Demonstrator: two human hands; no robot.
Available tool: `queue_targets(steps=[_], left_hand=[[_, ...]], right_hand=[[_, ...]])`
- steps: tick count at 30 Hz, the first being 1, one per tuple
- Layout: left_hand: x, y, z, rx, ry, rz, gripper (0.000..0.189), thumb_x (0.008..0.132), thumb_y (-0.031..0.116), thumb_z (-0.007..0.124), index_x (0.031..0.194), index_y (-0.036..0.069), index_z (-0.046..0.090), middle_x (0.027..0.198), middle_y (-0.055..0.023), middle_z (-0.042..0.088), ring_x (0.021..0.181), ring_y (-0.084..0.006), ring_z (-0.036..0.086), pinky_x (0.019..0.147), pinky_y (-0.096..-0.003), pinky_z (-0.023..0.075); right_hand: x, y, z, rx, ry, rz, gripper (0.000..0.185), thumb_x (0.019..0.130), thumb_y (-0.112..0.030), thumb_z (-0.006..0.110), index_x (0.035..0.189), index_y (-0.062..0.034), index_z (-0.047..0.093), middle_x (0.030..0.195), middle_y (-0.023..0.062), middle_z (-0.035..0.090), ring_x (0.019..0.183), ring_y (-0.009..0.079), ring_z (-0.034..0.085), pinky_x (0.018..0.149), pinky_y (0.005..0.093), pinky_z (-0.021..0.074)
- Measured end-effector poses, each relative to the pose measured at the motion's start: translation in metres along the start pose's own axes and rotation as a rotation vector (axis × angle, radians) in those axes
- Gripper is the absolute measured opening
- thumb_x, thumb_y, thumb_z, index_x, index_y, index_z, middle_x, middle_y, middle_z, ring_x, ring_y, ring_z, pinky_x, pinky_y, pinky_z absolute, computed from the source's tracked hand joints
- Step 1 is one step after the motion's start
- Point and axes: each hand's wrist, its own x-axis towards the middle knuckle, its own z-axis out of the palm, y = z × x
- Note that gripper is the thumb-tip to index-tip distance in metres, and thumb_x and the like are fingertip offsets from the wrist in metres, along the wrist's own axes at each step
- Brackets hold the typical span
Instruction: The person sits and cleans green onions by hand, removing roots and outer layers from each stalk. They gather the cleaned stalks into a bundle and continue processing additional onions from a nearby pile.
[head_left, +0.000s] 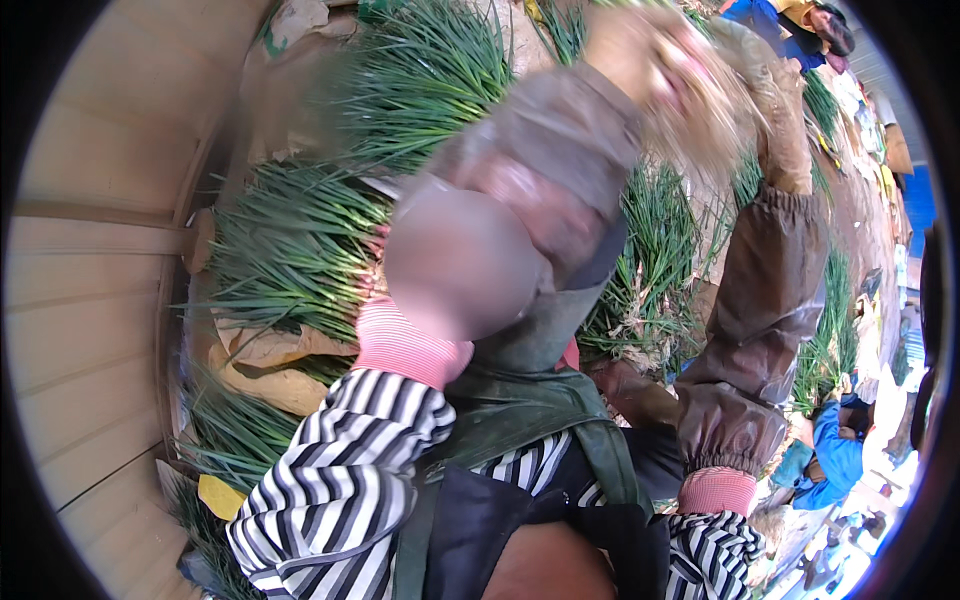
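Note:
My left hand (622, 49), blurred by motion and seemingly gloved, grips a bunch of spring onions (686, 82) at the top of the view. The bunch has pinkish-white bulbs and trailing pale roots; its green leaves run out of the picture. Close to its right side is my right hand (757, 82) in a dirty tan glove. The right fingertips are blurred, and whether they grip the bunch cannot be told. Brown waterproof sleeve covers (757, 300) lie over my forearms. Below the left arm, spring onions (300, 255) lie in a row with reddish bulbs toward me.
More spring onions lie at the upper middle (427, 75) and right of the left arm (652, 255). Brown paper or sacking (277, 375) lies among the left piles. A panelled wall (90, 300) borders the left. People in blue (832, 457) and yellow (795, 15) are at the right.

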Motion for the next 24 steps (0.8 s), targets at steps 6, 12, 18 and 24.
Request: queue_targets(steps=[6, 12, 18, 24], left_hand=[[0.077, 0.098, -0.144, 0.259, -0.02, 0.244, 0.023, 0.08, 0.023, 0.06, 0.087, 0.002, 0.058, 0.068, -0.0081, 0.057, 0.048, -0.018, 0.052, 0.038, -0.027, 0.0431], [0.066, -0.013, -0.287, -0.11, 0.596, 0.182, 0.026, 0.085, 0.023, 0.059, 0.101, 0.004, 0.054, 0.084, -0.0106, 0.06, 0.061, -0.0179, 0.058, 0.05, -0.0291, 0.0536], [0.082, -0.082, -0.39, -0.051, 0.65, -0.028, 0.026, 0.086, 0.026, 0.055, 0.099, 0.004, 0.058, 0.083, -0.0095, 0.063, 0.066, -0.0232, 0.061, 0.045, -0.034, 0.0485], [0.078, -0.05, -0.41, -0.06, 0.279, -0.193, 0.037, 0.086, 0.029, 0.058, 0.106, -0.002, 0.053, 0.093, -0.0182, 0.061, 0.08, -0.0315, 0.06, 0.056, -0.0451, 0.051]], right_hand=[[-0.005, 0.056, 0.08, 0.304, 0.01, 0.251, 0.041, 0.091, -0.039, 0.049, 0.121, -0.0112, 0.053, 0.11, 0.0066, 0.061, 0.095, 0.015, 0.06, 0.086, 0.0296, 0.0471], [-0.084, 0.148, 0.097, 0.435, -0.045, 0.842, 0.044, 0.089, -0.039, 0.054, 0.121, -0.0086, 0.052, 0.102, 0.0063, 0.062, 0.085, 0.0137, 0.06, 0.079, 0.0262, 0.0477], [-0.151, 0.209, 0.131, 0.534, -0.123, 1.153, 0.036, 0.091, -0.029, 0.053, 0.118, -0.0055, 0.053, 0.094, 0.0036, 0.063, 0.076, 0.0086, 0.057, 0.072, 0.0227, 0.0452], [-0.116, 0.206, 0.175, 0.564, -0.226, 1.103, 0.032, 0.093, -0.027, 0.048, 0.115, -0.0051, 0.055, 0.094, 0.0019, 0.062, 0.078, 0.008, 0.056, 0.072, 0.0224, 0.0453]])
